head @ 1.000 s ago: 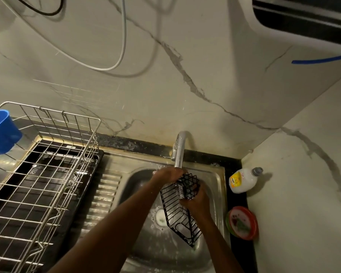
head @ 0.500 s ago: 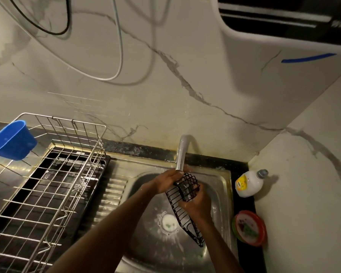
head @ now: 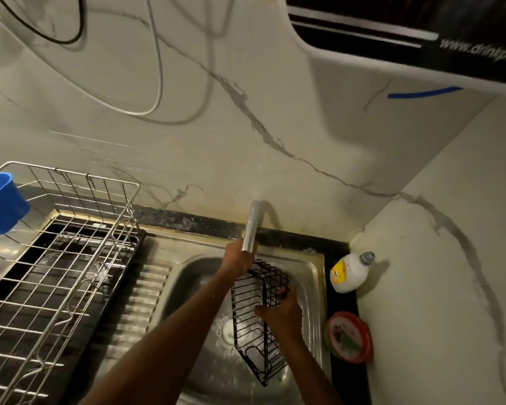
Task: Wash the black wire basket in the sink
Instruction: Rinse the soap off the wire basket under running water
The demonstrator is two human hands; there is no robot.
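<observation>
The right hand (head: 281,312) pinches the tilted black wire basket (head: 259,317) over the sink (head: 313,276), the left hand (head: 237,263) holds its upper end below the tap (head: 251,226); wet wire could slip.

Dim, yellowish light from above casts soft shadows on the wall; wide-angle distortion bends the edges.

one wire basket (head: 260,311), one bottle (head: 349,271) — two hands (head: 281,312)

Our two bare arms reach forward, hands close together
Our left hand (head: 237,260) curls at the top of a wire basket (head: 257,311); our right hand (head: 281,312) grips its side, fingers wrapped round the wires
</observation>
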